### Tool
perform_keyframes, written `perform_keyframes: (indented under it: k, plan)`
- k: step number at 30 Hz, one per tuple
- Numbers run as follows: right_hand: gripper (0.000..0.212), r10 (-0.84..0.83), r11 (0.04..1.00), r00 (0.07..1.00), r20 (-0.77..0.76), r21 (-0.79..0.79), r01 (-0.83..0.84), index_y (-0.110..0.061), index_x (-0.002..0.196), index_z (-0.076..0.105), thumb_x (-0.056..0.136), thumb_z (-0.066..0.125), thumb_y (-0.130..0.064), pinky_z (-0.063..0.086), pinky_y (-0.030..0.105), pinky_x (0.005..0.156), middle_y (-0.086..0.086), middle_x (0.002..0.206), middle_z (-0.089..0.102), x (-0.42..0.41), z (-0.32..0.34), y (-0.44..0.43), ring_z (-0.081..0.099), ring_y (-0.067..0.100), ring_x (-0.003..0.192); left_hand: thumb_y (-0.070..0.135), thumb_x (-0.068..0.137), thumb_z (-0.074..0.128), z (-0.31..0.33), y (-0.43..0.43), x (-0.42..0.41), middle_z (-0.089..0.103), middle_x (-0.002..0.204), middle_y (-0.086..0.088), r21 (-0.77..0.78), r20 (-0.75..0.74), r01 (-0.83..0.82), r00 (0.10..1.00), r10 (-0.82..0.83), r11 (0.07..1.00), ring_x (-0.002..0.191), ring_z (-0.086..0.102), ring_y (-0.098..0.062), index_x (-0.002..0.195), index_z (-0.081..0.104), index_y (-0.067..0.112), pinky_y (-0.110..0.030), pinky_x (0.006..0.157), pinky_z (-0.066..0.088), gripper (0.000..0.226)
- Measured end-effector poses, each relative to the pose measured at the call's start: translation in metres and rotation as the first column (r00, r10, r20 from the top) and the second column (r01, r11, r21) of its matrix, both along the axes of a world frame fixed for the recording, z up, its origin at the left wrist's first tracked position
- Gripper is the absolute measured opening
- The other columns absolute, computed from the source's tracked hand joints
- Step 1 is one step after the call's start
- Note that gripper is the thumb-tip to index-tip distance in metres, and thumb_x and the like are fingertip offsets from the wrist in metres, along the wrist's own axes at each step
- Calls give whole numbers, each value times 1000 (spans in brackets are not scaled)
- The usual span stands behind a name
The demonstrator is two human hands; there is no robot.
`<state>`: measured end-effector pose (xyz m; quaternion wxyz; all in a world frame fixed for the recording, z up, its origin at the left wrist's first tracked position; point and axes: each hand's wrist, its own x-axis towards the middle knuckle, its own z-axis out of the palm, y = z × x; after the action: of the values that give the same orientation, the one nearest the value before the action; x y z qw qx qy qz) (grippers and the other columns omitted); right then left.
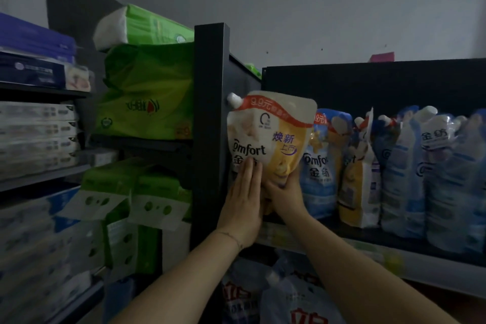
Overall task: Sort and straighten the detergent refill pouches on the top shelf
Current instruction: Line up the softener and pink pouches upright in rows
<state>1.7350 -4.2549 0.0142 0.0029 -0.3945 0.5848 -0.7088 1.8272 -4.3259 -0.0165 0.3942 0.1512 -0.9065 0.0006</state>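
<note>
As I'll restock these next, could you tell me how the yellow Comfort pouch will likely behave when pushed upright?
The yellow Comfort pouch probably flexes: its film looks rumpled. It may tip, as it leans towards the black post. Its glossy film could slip under the left hand.

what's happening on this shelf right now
A person holds a yellow pouch upright at the left end of the top shelf, beside the black post. The left hand presses flat on its front while the right hand grips its bottom corner. Blue pouches stand in a row to its right.
</note>
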Motion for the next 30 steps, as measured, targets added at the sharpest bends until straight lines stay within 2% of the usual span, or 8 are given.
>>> perform_keyframes:
  k: [6,11,13,16,17,21,26,30]
  plan:
    - [83,-77,893,992,-104,435,115,-4,144,20,85,70,-33,42,29,90,15,134,49,-10,22,4,52,28,118,25,100,44,0,-10,-8,-33,153,3,132,-39,36,999,-31,991,146,-11,-16,143,-26,22,-31,120,6,82]
    - [50,-122,928,950,-286,305,212,-14,136,34,93,58,-23,47,25,83,4,127,55,6,6,25,56,19,112,23,100,40,3,-3,-14,-44,144,10,26,40,69,997,-70,997,139,-32,-9,138,-33,27,-32,118,-3,82]
    - [39,-204,930,834,-513,166,329,-12,132,44,94,51,-13,43,24,86,4,125,52,12,-7,35,53,19,111,36,100,35,1,-7,-20,-45,144,12,-63,112,75,991,-67,995,138,-35,-8,141,-32,26,-34,119,-7,80]
    - [24,-237,850,531,-814,91,518,-10,107,58,89,43,-14,44,29,72,7,102,53,4,-20,43,53,25,92,52,95,22,2,-13,-24,-37,149,15,-58,90,125,989,-120,990,139,-33,-4,147,-22,28,-30,116,-15,72]
    - [23,-150,818,532,-833,197,540,-12,106,57,88,42,-15,44,31,67,6,98,54,1,-18,46,54,26,89,54,94,24,4,-15,-25,-38,148,15,-31,101,136,986,-132,990,138,-35,-3,145,-24,29,-29,114,-17,73]
    - [32,85,656,836,-542,662,363,-14,118,50,87,51,-7,42,28,74,9,112,58,-10,1,46,55,26,100,54,95,40,12,-23,-30,-44,145,9,-60,249,99,965,-81,993,134,-42,-8,141,-31,27,-33,115,-18,89]
    - [32,105,527,873,-477,771,358,-13,117,50,87,58,-16,45,28,73,11,118,54,-23,10,28,53,23,95,41,96,50,26,-33,-21,-49,140,12,-52,411,145,905,-111,988,130,-45,-7,128,-43,37,-34,116,-17,98]
    - [42,96,407,906,-412,847,342,-6,135,39,95,50,-14,46,32,89,16,135,46,-10,23,17,50,30,117,27,94,57,29,-28,-23,-51,142,1,-105,386,-31,920,69,994,131,-45,-19,117,-53,38,-40,112,-17,112]
